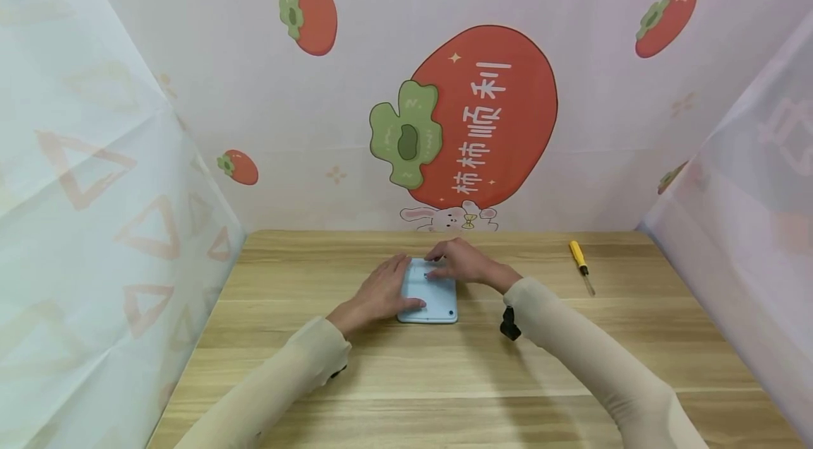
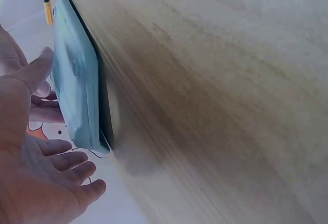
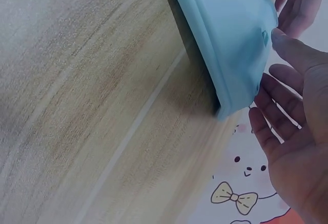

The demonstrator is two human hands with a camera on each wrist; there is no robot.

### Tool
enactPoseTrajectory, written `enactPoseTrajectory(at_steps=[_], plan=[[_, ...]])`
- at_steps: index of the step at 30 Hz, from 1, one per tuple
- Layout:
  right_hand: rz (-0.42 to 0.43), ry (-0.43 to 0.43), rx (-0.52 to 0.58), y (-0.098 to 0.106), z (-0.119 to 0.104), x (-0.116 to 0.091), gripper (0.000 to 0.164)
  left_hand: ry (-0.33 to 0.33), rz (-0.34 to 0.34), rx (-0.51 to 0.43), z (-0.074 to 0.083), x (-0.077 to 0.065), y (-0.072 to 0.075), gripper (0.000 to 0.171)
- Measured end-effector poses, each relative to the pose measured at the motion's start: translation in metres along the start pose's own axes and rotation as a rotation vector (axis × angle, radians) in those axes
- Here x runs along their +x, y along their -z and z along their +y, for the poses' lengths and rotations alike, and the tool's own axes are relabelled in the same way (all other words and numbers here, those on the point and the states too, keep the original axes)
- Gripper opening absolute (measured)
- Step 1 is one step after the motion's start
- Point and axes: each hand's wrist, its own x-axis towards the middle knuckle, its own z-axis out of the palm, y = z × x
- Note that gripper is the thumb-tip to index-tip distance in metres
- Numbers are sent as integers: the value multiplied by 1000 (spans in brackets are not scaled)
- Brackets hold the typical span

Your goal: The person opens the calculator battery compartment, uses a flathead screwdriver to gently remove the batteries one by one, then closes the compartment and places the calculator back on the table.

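Observation:
A light blue tablet-like device point(image 1: 419, 311) lies flat on the table, with a round dark spot like a camera lens at its near right corner. A small raised fitting point(image 3: 265, 37) shows on its upper face in the right wrist view. My left hand point(image 1: 380, 291) rests along its left side, thumb across the face and the other fingers stretched out. At the far right side my right hand point(image 1: 466, 263) touches it, with the thumb on the face near the fitting and the fingers by the far edge. The device's underside is hidden.
A yellow-handled screwdriver point(image 1: 579, 256) lies on the wooden table point(image 1: 406, 385), off to the right of the device. White printed sheets point(image 1: 190, 46) with persimmon drawings enclose the back and both sides. Dark bands or straps point(image 1: 510, 325) show at both sleeve cuffs.

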Motion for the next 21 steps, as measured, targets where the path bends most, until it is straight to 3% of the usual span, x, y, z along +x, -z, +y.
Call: enactPoseTrajectory(at_steps=[21], plan=[[-14,60,-141,-2,-15,1,32,-28,-60,40,-7,8,-9,115]])
